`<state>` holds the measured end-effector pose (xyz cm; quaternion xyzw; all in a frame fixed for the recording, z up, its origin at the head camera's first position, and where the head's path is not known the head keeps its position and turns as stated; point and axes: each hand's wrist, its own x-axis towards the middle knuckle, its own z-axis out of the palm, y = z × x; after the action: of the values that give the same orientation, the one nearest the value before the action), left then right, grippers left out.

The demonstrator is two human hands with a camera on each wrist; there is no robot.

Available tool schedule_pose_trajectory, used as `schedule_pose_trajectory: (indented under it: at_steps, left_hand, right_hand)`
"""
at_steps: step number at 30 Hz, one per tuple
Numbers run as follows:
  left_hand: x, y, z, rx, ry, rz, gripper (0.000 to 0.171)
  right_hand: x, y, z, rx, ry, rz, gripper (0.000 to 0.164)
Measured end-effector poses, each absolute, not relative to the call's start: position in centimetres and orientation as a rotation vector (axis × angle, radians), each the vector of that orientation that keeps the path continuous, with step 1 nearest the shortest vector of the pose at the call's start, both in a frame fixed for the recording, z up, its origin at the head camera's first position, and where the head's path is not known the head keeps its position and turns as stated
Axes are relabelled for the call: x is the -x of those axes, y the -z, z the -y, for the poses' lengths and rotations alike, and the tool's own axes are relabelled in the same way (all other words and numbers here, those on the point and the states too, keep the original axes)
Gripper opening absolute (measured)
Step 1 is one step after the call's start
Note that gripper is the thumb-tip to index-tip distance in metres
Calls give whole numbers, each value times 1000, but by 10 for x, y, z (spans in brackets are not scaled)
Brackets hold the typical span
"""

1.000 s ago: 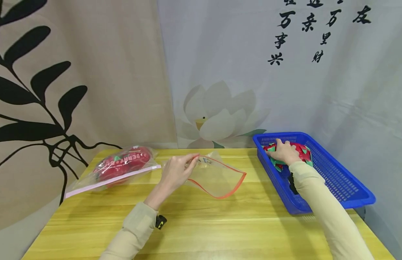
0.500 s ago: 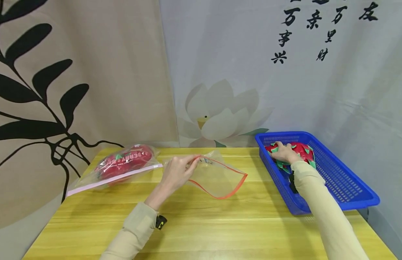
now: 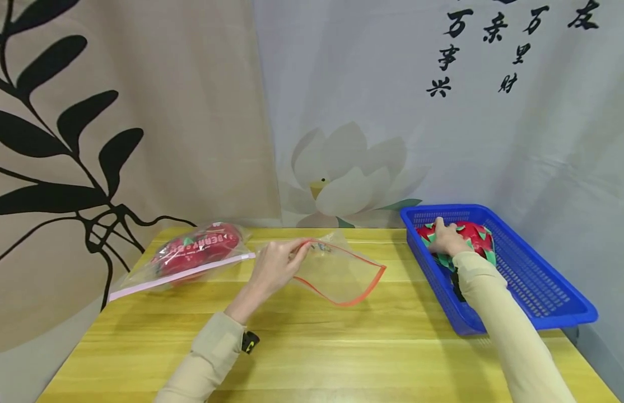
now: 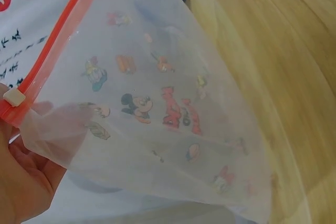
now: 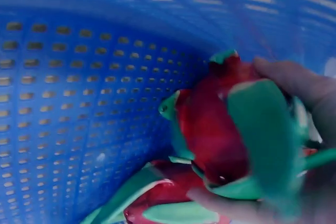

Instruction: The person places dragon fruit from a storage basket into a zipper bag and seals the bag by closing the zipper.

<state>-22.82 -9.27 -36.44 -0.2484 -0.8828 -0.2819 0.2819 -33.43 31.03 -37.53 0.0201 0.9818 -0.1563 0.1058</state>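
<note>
My left hand (image 3: 276,266) pinches the corner of a see-through zip bag (image 3: 342,280) with an orange edge. In the left wrist view, a white slider (image 4: 14,97) sits at that corner, and small cartoon prints cover the bag. My right hand (image 3: 449,242) reaches into a blue basket (image 3: 549,285). In the right wrist view, its thumb and fingers curl round a red dragon fruit (image 5: 215,124) with green flaps. Another dragon fruit (image 5: 168,187) lies against it. Part of the held fruit is hidden by the hand.
A clear bag (image 3: 186,263) with a pink zip edge lies at the table's back left, holding red things with white lettering. The wooden table (image 3: 312,358) runs up to a printed curtain (image 3: 352,101). The basket stands at the table's right edge.
The head view has shifted slightly, moving the scene a little rightward. The right hand has closed in on the dragon fruit in the basket. The left hand keeps its hold on the zip bag.
</note>
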Motion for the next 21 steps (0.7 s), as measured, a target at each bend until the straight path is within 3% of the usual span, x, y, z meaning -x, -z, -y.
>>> schedule_pose_trajectory:
  at_steps: [21]
  left_hand:
    - [232, 332, 99, 631, 1199, 2441, 25]
  right_hand:
    - [311, 349, -315, 184, 395, -3197, 81]
